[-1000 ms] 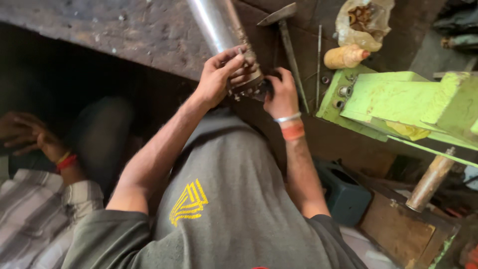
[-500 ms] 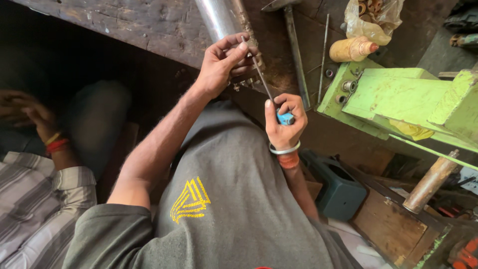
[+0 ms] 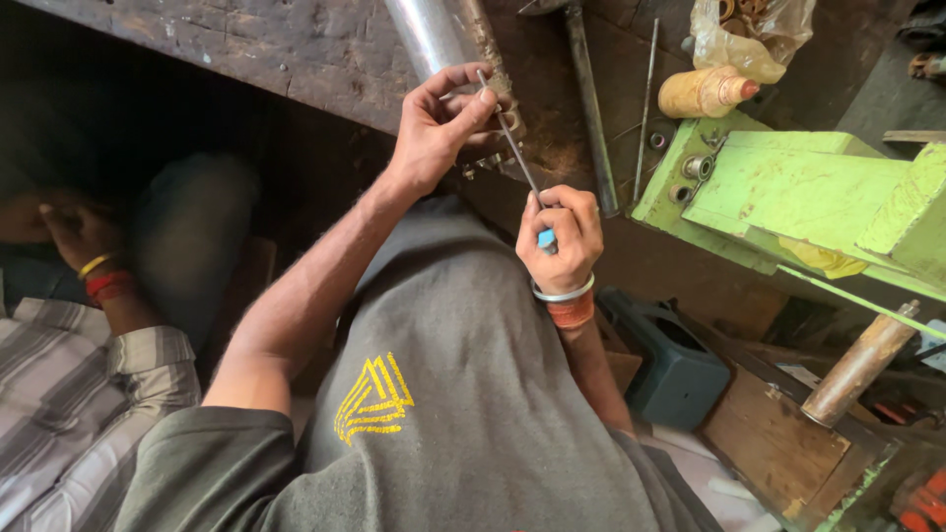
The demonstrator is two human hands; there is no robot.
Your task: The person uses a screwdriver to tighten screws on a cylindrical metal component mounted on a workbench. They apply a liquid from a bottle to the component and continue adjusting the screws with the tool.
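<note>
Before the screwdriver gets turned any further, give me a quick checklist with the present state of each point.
1. Right hand gripping the screwdriver handle: ok.
2. Left hand steadying the shaft near the tip: ok.
3. Tip seated at the metal tube end: cannot tell, fingers hide it.
4. Tube resting on the workbench: ok.
5. Other person's hand away from the tool: ok.

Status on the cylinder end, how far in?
Done: screwdriver picked up, tip at the end of the metal cylinder. In hand: right hand grips its blue handle, left hand steadies the shaft. Left: end fitting remains attached; nothing removed shows.
</note>
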